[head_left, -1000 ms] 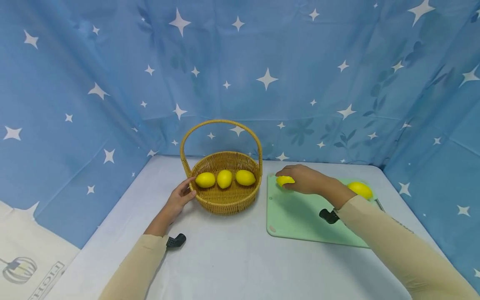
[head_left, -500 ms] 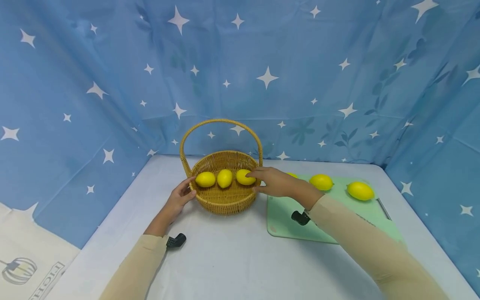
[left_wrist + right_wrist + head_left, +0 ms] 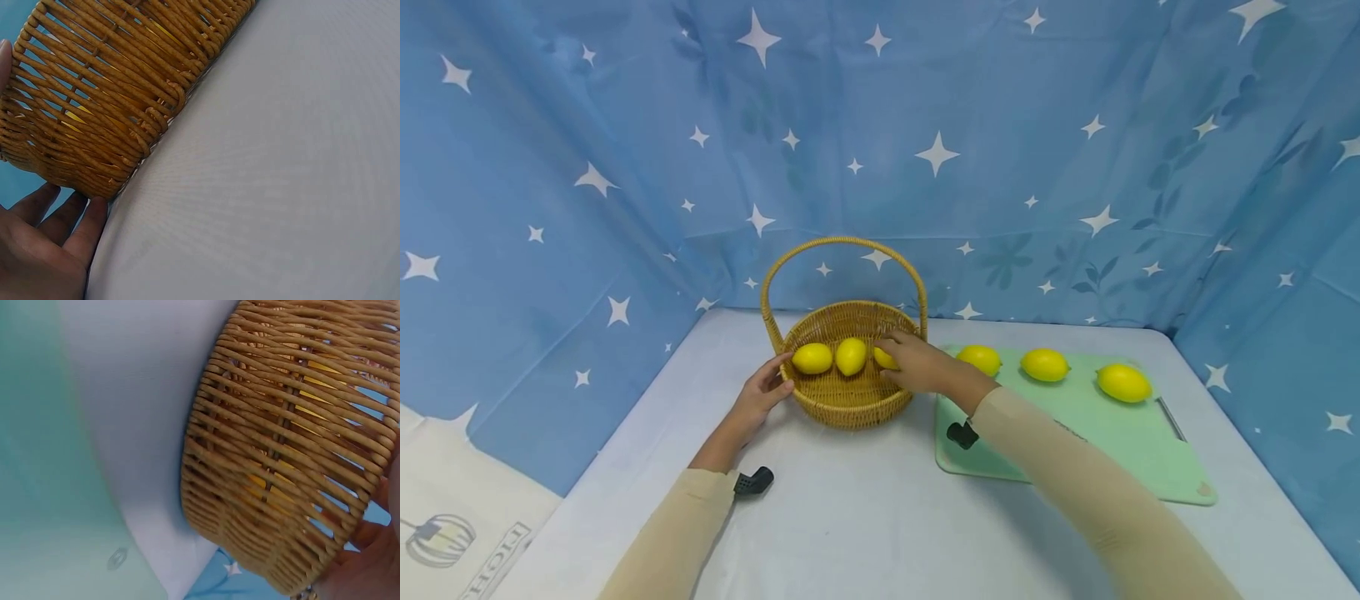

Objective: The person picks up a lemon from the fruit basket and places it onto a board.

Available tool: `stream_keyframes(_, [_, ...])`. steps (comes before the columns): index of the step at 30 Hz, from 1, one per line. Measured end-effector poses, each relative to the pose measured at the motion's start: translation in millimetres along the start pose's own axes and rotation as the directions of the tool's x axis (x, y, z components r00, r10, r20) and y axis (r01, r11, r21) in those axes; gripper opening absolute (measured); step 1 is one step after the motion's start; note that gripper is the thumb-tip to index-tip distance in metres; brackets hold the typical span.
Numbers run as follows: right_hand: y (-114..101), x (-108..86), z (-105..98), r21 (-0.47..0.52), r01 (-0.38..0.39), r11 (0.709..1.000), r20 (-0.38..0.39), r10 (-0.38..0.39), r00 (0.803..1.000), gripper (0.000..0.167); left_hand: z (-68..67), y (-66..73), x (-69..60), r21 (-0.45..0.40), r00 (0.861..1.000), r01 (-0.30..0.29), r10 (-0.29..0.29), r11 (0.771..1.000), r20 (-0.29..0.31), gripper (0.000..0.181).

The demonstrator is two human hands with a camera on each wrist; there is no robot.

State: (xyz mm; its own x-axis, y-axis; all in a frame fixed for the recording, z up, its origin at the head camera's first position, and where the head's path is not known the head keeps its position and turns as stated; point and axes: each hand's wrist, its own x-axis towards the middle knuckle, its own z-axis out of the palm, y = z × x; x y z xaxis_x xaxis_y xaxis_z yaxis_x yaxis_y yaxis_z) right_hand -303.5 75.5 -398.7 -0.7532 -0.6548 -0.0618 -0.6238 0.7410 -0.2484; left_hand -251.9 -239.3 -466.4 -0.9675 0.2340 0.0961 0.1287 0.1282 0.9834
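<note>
A woven wicker basket (image 3: pixel 848 415) with a tall hooped handle holds three yellow lemons in a row: a left lemon (image 3: pixel 812 358), a middle lemon (image 3: pixel 851 357) and a right lemon (image 3: pixel 883 359). My left hand (image 3: pixel 758 400) holds the basket's left side, thumb and fingers spread along it. In the left wrist view its fingertips (image 3: pixel 92 215) touch the wicker low down. Reaching over the basket's right rim, my right hand (image 3: pixel 913 363) has its fingers and thumb round the right lemon, partly covering it. The right wrist view shows mostly basket wall (image 3: pixel 269 444), with fingers glimpsed behind it.
Right of the basket lies a pale green cutting board (image 3: pixel 1097 442). Along its far side rest three more lemons: one at left (image 3: pixel 979 359), one in the middle (image 3: pixel 1045 365) and one at right (image 3: pixel 1123 383). A blue starred curtain (image 3: pixel 880 150) borders the white table (image 3: pixel 850 517).
My right hand let go of a lemon at the board's far left corner, moved left to the basket and closed round the right lemon. My left hand stayed at the basket.
</note>
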Motion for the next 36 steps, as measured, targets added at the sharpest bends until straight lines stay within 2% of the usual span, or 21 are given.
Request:
stream_keyframes(4, [-4,10.1,5,-0.015,-0.053,0.998,0.025,0.054,0.998,0.064,0.4,-2.4,-0.2,0.002,1.0,0.012,-0.012,1.0,-0.007,0.058])
stream_keyframes(10, [-8,21.9,9,-0.063,-0.124,0.99,0.051,0.127,0.991,0.066,-5.4,-24.2,6.8,-0.012,1.0,0.014,-0.014,1.0,-0.019,0.057])
stream_keyframes(13, [-8,26.8,11,-0.079,-0.138,0.987,0.051,0.143,0.988,0.066,-5.4,-28.6,7.4,-0.006,1.0,0.006,-0.006,1.0,-0.029,0.057])
stream_keyframes(21, [-8,30.6,16,-0.115,-0.163,0.98,0.072,0.172,0.983,0.065,-2.9,-29.3,7.9,0.007,0.999,-0.015,0.015,1.0,-0.029,0.057])
stream_keyframes(30, [-10,32.9,14,-0.16,-0.155,0.975,0.085,0.17,0.982,0.068,-5.8,-25.8,11.0,-0.002,1.0,0.016,-0.016,1.0,-0.021,0.057])
stream_keyframes(36, [-10,36.2,13,-0.154,-0.128,0.98,0.086,0.143,0.986,0.061,-6.0,-23.4,11.6,-0.009,1.0,0.016,-0.016,1.0,-0.024,0.058])
